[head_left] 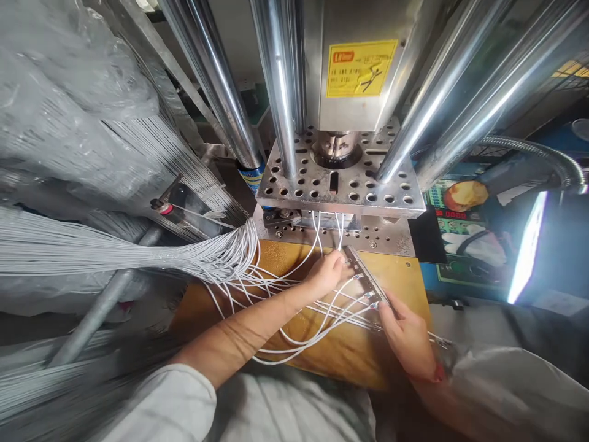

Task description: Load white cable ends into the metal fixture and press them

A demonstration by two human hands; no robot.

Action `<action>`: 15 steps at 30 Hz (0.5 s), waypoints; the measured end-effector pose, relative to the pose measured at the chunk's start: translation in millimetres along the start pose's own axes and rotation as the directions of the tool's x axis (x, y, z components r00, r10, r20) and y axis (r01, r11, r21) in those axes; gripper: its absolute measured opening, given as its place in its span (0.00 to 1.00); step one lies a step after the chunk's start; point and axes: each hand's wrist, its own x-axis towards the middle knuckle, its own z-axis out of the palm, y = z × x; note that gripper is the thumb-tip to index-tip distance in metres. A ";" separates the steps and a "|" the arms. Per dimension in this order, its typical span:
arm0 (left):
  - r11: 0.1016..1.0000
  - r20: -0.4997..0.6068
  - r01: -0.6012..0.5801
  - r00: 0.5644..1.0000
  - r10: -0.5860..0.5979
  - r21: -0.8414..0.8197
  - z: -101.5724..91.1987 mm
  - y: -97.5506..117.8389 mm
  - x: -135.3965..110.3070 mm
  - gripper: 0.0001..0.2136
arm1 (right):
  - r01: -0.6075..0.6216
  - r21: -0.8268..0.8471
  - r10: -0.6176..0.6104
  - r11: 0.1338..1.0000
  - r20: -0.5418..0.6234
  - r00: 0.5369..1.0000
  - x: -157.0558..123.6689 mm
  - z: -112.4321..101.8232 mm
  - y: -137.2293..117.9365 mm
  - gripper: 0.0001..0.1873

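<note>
My right hand [407, 331] grips the near end of a narrow metal mold bar [363, 273], thumb on one side and fingers on the other. Several white cables [304, 351] run to the bar, and their metal-tipped ends sit along its left edge. Beside the bar's far end is my left hand [327, 271], its fingers pinched together; what lies between them is hidden. Both hands are over a yellow-brown board [280, 255] in front of a metal press [340, 199]. More cables enter the press under its perforated plate.
A thick bundle of white cables [138, 256] comes in from the left and spreads over the board. Steel columns [278, 92] rise around the press. At the right, a control panel [453, 221] has gloves [469, 240] lying on it, near a bright lamp [527, 252].
</note>
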 end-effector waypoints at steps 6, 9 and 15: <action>0.997 0.054 0.054 0.997 -0.057 0.059 4.1 -2.5 8.0 0.12 | -0.055 0.008 0.054 0.998 0.025 0.998 0.6 0.6 2.9 0.22; 0.995 0.080 0.082 0.993 -0.086 0.049 4.8 0.2 8.9 0.14 | -0.066 0.002 0.066 0.998 0.043 0.997 0.1 1.5 4.7 0.23; 0.990 0.035 0.126 0.991 -0.129 0.069 6.0 2.9 7.9 0.14 | -0.014 -0.035 0.015 0.999 0.019 1.000 -1.4 4.0 3.5 0.22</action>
